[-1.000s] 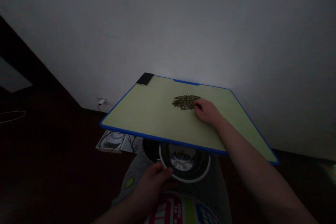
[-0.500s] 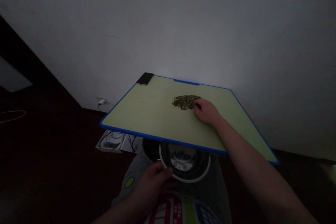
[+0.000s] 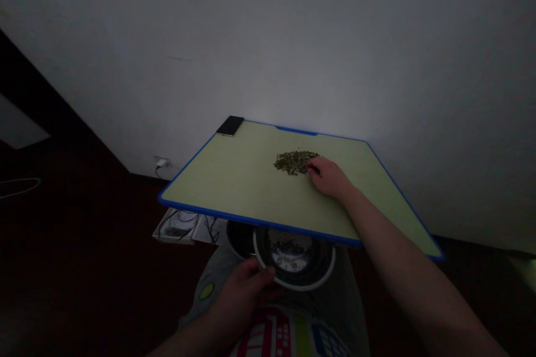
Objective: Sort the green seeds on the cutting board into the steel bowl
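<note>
A pale table (image 3: 234, 178) with a blue rim bears a pile of small greenish-brown pieces (image 3: 291, 162), like seeds or beans. At the pile's right edge is my right hand (image 3: 325, 174), its fingers pinched together; what they hold, if anything, is too small to name. Below the table's near edge, my left hand (image 3: 249, 284) grips the rim of a metal bowl (image 3: 304, 286) over my lap. Similar small pieces lie inside this bowl. Part of a second dark bowl (image 3: 239, 239) shows just to its left.
A black tablet or flat device (image 3: 230, 125) lies on the table's far left corner. Behind stands a wall with a plugged-in white adapter (image 3: 161, 163). White boxes with cables (image 3: 176, 226) sit below the table at the left.
My right hand has shifted very slightly left along the pile's edge. My left hand and the bowl look the same.
</note>
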Tool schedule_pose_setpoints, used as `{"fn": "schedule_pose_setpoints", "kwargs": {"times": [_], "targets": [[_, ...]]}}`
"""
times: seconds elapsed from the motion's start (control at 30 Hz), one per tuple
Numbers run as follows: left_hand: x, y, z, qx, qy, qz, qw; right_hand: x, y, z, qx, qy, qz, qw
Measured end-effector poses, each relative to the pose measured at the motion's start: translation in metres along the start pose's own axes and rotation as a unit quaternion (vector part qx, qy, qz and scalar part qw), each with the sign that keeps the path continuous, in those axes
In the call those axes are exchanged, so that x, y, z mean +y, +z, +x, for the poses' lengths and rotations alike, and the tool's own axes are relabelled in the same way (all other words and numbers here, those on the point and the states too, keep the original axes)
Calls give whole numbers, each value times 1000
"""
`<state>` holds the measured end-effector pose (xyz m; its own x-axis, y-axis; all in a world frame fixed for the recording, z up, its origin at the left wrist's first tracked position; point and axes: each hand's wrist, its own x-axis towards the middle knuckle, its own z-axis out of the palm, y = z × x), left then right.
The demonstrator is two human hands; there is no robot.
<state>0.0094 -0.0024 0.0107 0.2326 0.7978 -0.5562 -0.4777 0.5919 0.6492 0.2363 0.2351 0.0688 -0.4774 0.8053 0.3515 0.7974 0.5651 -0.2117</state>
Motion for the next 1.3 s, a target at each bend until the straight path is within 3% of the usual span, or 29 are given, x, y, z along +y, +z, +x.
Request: {"fn": "schedule_pose_setpoints", "kwargs": {"times": [0.17,0.3,0.47,0.63,0.83,1.03,1.2,1.3], "targets": [[0,1,-1,10,6,-2,1000,1,-2,-1,-7,7,9,1000],[2,1,-1,20,-27,2,999,0,-4,-1,-16,4,17,1000],[3,2,-1,-17,18,-12,1000,-2,-4,-1,-12,-6,24,1000],[6,6,-4,14,-21,0,1000,-4,-2,-1,-5,-16,28,999],[5,4,-3,-13,30,-7,999,-3,-1,-1,0,-25,32,999],[4,3,-2,11,9,-6,1000,3,-4,-2,11,9,16,1000],[5,3,-3,10,-27,5,1000,4,-1,-2,3,2,8,1000],[5,4,-4,-5,-13,3,1000,2,0,-1,1,-9,15,1000]]}}
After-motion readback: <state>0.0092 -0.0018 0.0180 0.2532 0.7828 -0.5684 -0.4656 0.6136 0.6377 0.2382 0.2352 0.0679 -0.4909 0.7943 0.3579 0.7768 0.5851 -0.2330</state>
